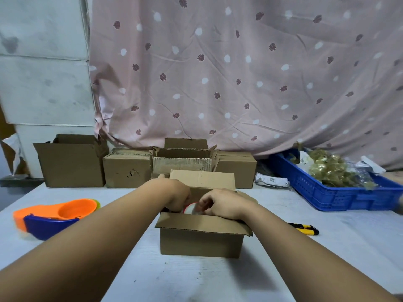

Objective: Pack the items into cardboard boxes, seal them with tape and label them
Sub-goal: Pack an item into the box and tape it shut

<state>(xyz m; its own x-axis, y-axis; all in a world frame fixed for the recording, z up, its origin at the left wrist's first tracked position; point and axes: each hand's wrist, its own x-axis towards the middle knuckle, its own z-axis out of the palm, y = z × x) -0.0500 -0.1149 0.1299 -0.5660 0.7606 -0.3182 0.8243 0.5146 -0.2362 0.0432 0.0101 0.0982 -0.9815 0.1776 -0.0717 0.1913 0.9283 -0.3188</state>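
Across the back, a pink curtain with a leaf print. Below it, a pale surface carrying everything else. At the far right, a blue crate heaped with clear-wrapped, yellowish packets. Along the back edge, a row of boxes: some closed, one at the left end taller and open.

In the middle, near the front, an open box with its flaps up or folded outward. At the left, well apart from it, an orange scoop touching a blue scoop in front of it.

Both arms stretched forward, wrists over the open box.

Left hand: bent down at the wrist, fingers pointing into the box against the left edge of a round item. Fingertips hidden inside, so cannot tell whether they close on it.

Right hand: fingers narrowly curled, pinching the right edge of the round item, heel of the hand above the near flap.

To the right of the open box, flat on the surface, a yellow and black cutter, apart from both hands.

Smallest, the round item itself: white with a red rim, between the two hands, partly sunk in the open box.
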